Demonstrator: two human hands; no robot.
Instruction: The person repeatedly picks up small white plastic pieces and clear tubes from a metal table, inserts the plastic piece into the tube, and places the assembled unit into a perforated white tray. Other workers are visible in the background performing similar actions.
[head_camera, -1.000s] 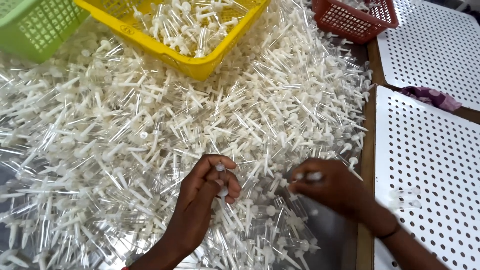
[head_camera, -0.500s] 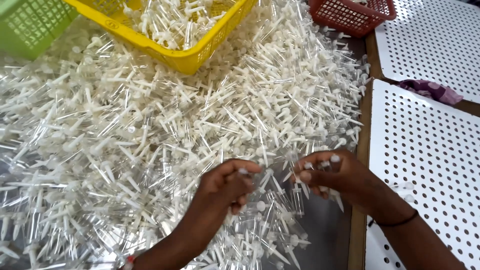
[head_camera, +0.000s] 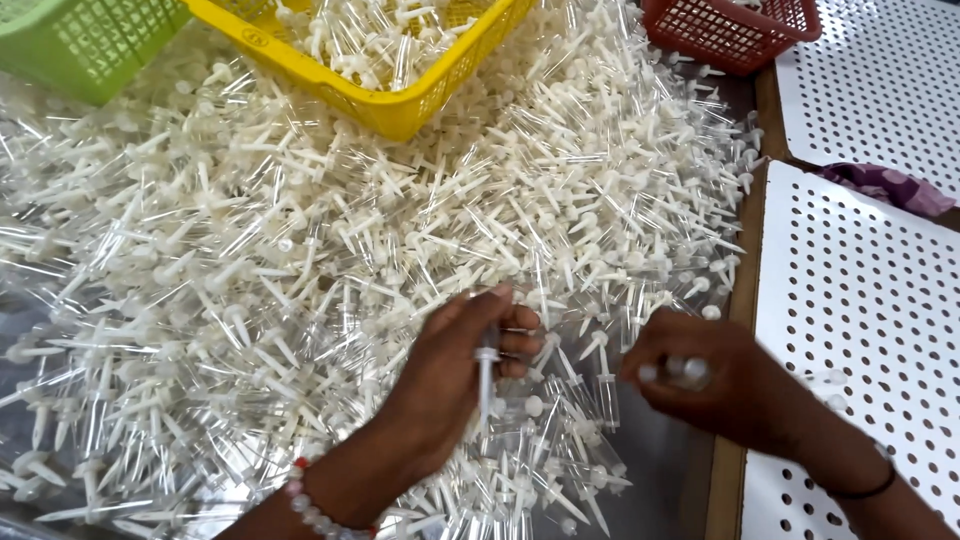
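Heap of small white plastic stemmed plugs and clear tubes (head_camera: 330, 250), countless, edges cut off at nine o'clock. Left hand (head_camera: 455, 375) fingers curled around one upright white stemmed piece (head_camera: 487, 385). Right hand (head_camera: 715, 380) at three o'clock closed on blurred white pieces (head_camera: 680, 372), count unclear. Yellow lattice plastic basket (head_camera: 400, 105) at twelve, cropped. White perforated board (head_camera: 860, 330) alongside.
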